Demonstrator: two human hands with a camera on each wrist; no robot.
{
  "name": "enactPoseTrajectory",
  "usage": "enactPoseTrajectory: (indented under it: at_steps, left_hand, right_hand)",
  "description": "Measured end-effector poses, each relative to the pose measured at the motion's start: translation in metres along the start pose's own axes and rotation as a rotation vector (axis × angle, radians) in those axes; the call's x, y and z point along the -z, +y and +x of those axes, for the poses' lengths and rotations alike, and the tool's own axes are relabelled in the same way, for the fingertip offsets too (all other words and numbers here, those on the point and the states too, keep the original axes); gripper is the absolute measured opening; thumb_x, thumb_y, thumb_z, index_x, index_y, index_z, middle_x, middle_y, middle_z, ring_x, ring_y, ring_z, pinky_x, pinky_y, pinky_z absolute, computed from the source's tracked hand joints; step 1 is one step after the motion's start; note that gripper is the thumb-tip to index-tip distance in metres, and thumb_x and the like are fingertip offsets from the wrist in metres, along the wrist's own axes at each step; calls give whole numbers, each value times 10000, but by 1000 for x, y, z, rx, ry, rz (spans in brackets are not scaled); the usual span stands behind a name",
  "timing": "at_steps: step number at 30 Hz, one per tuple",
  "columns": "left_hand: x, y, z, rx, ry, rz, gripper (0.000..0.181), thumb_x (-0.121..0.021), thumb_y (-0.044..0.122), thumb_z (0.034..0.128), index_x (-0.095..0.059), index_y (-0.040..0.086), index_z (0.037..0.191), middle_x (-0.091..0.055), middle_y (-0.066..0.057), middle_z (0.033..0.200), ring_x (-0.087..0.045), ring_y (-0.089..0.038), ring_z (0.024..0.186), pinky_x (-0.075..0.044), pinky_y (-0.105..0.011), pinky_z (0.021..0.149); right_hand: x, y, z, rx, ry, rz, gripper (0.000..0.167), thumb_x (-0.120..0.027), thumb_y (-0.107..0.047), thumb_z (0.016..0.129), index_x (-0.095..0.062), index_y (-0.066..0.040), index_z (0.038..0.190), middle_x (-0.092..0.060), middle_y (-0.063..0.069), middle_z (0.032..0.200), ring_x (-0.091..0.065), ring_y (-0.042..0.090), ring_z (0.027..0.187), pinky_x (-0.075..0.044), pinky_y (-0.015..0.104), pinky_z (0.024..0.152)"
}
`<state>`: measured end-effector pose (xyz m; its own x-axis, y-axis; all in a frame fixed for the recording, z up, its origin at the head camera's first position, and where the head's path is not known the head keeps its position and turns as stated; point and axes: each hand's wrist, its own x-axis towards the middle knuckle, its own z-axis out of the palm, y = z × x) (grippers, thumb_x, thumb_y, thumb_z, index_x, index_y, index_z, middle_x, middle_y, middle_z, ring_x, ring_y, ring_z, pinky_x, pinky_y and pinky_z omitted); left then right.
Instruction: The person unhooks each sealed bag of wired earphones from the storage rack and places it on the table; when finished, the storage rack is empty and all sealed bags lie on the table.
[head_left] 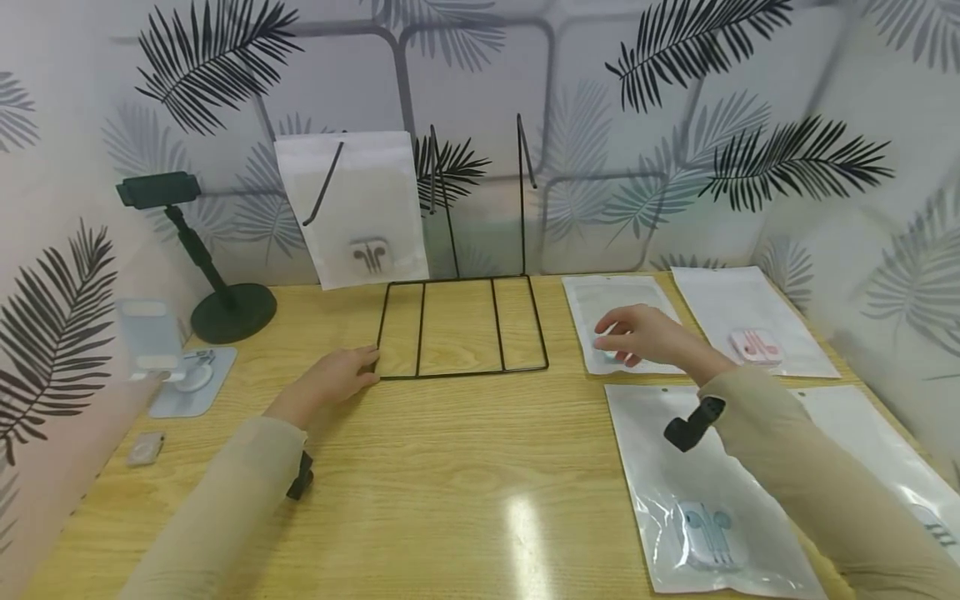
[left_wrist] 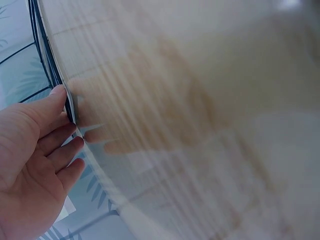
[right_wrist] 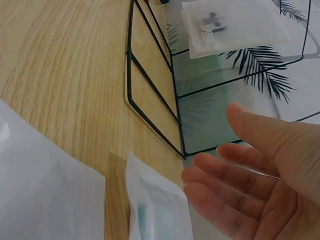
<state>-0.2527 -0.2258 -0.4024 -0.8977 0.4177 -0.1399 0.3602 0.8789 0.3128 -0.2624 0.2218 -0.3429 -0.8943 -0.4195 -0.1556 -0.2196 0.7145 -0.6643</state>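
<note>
A black wire display rack point(head_left: 459, 374) stands on the table with hooks at its top. My left hand point(head_left: 337, 377) pinches its front left corner; in the left wrist view the thumb lies against the black wire point(left_wrist: 56, 75). From the left hook hangs a white pouch point(head_left: 352, 192) with an earphone case printed or packed near its bottom. My right hand point(head_left: 643, 333) hovers over a smaller pouch point(head_left: 600, 304) at the back right, partly hiding it. Its fingers are loosely bent and, in the right wrist view, hold nothing.
More pouches lie on the right: one with a pink earphone case point(head_left: 756, 345), a large one with blue earphones point(head_left: 705, 533), and another point(head_left: 840, 417) partly under my sleeve. To the left are a green stand point(head_left: 232, 312), a pale phone holder point(head_left: 197, 392) and a small grey object point(head_left: 146, 448).
</note>
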Motion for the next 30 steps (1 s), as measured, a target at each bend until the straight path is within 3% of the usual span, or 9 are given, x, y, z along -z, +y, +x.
enactPoseTrajectory:
  at_steps: [7, 14, 20, 30]
  left_hand:
    - [-1, -1, 1, 4, 3, -8, 519, -529, 197, 950, -367, -47, 1379, -322, -220, 1420, -315, -405, 1272, -263, -507, 1037]
    - [2, 0, 0, 20, -7, -21, 524, -520, 198, 956, -351, -42, 1389, -307, -224, 1427, -304, -407, 1277, -259, -512, 1038]
    - [2, -1, 1, 29, -13, -32, 530, -520, 209, 956, -348, -38, 1393, -309, -226, 1426, -303, -407, 1278, -263, -512, 1036]
    - [2, 1, -1, 30, -19, -28, 528, -515, 208, 958, -347, -42, 1392, -307, -234, 1425, -315, -406, 1272, -274, -508, 1032]
  right_hand:
    - [-27, -3, 35, 86, 9, 52, 333, -618, -143, 895, -570, 73, 1144, -638, 158, 939, -602, 283, 741, -545, 329, 589]
    - [-48, -6, 55, 119, -80, 134, 330, -618, -112, 892, -568, 58, 1171, -603, 143, 1044, -593, 277, 841, -542, 366, 669]
    - [-63, -9, 62, 129, -125, 112, 235, -627, -113, 885, -627, 19, 1081, -610, 99, 952, -575, 228, 710, -512, 330, 617]
    - [-73, -14, 65, 103, -132, 93, 79, -645, -62, 862, -682, -9, 908, -618, 57, 809, -555, 194, 663, -512, 310, 583]
